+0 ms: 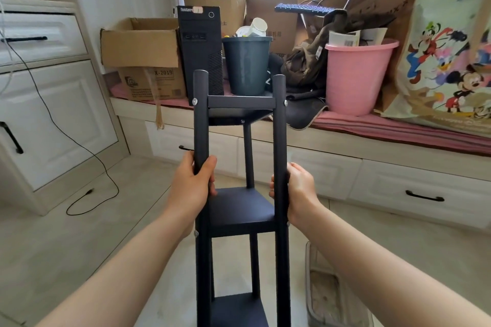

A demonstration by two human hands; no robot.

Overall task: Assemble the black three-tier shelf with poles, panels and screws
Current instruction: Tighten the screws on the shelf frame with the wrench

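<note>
Cable (53, 125) trails down the white cabinet at the far left onto the floor. Left hand (192, 183) grips the shelf's left pole (201, 119), fingers curled round it. The black shelf (240, 210) stands upright between both arms, its bottom panel (237, 310) cut off by the lower edge. The rear pole (248, 156) is partly hidden behind the middle panel. Right hand (299, 191) grips the right pole (280, 127). Beyond, on the window bench's front edge, sits a pink bucket (353, 79).
</note>
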